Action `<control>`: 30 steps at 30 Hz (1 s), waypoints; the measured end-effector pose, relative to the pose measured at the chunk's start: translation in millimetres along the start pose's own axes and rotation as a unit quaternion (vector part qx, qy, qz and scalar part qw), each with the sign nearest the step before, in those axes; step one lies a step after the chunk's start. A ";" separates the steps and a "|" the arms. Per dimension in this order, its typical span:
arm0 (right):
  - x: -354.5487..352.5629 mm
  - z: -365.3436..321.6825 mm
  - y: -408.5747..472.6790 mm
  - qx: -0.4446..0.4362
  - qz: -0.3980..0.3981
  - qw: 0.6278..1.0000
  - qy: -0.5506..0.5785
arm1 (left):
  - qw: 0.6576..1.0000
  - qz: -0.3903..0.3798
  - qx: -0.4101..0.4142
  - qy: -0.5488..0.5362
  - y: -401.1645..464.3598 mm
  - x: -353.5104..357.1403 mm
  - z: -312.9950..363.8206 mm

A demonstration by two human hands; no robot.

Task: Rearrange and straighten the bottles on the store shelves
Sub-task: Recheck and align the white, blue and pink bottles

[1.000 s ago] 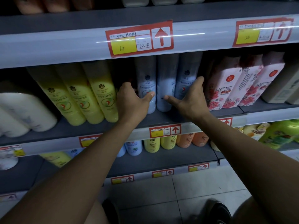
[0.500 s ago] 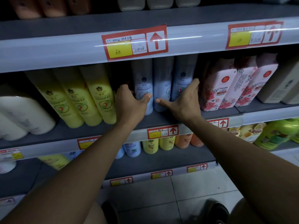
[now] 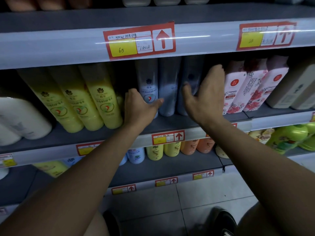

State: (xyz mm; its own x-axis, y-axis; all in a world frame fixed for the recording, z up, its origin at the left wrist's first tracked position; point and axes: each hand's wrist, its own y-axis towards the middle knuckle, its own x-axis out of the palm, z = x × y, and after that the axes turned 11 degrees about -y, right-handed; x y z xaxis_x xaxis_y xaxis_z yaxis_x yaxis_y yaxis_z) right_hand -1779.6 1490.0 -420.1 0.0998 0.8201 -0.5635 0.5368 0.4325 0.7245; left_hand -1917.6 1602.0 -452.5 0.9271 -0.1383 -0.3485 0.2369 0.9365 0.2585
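Three pale blue-white bottles stand side by side on the middle shelf (image 3: pixel 170 124). My left hand (image 3: pixel 139 106) reaches around the left bottle (image 3: pixel 147 79), fingers behind its left side and thumb across its front. The middle bottle (image 3: pixel 168 86) stands free between my hands. My right hand (image 3: pixel 204 97) is spread against the right bottle (image 3: pixel 190 74), fingers up along its right side, thumb pointing left across its front. Whether either hand grips tightly is hard to tell.
Three yellow bottles (image 3: pixel 100 99) lean to the left of my left hand. Pink floral bottles (image 3: pixel 245 86) stand right of my right hand. White bottles (image 3: pixel 20 118) lie at far left. The shelf above (image 3: pixel 68 48) overhangs; lower shelves hold small bottles.
Both hands have pushed deeper into the shelf. My right hand has shifted right and up along the right bottle, and the gap between my thumbs has widened.
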 end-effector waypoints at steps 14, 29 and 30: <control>-20.5 -27.9 38.0 -0.083 -0.126 0.987 -0.061 | 1.000 -0.013 0.006 0.000 3.3 -6.9 -0.8; -17.5 -29.7 52.5 -0.118 -0.193 0.970 -0.085 | 1.000 -0.006 0.005 0.004 2.4 -6.8 3.6; -17.1 -29.6 53.1 -0.116 -0.188 0.972 -0.086 | 1.000 -0.006 0.005 0.003 1.7 -6.7 4.3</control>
State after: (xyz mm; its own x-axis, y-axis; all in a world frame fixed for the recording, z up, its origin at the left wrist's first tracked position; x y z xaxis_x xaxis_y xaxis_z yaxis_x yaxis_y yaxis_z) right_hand -1777.7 1510.0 -360.3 0.0818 0.5217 -0.8492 0.3617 0.7785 0.5130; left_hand -1922.2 1603.2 -445.9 0.9223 -0.1485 -0.3568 0.2520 0.9311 0.2638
